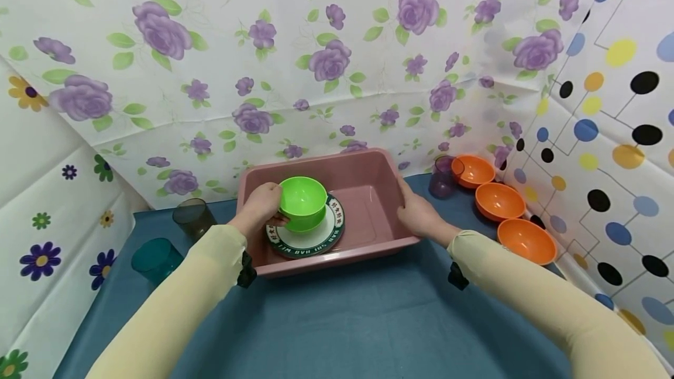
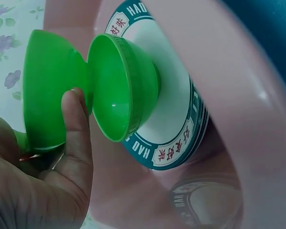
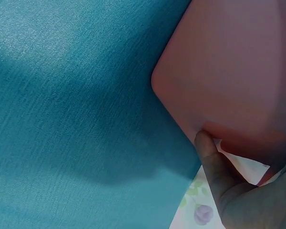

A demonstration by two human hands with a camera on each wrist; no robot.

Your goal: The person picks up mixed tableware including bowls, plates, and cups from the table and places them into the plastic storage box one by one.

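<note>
From the head view I saw a blue table cover (image 1: 337, 320) walled in by flowered sheets. My left hand (image 1: 260, 206) curled round a green bowl (image 1: 302, 200), mouth up, on a plate (image 1: 326, 233) inside the pink tub (image 1: 368, 177); my right hand (image 1: 418, 212) gripped the tub's right rim. Three orange bowls (image 1: 500, 200) stood to the right.

The left wrist view showed the plate's rim (image 2: 174, 152) reading "HAD" among Chinese characters.

In the right wrist view a finger (image 3: 209, 157) pressed against the tub's outer wall (image 3: 229, 67).
</note>
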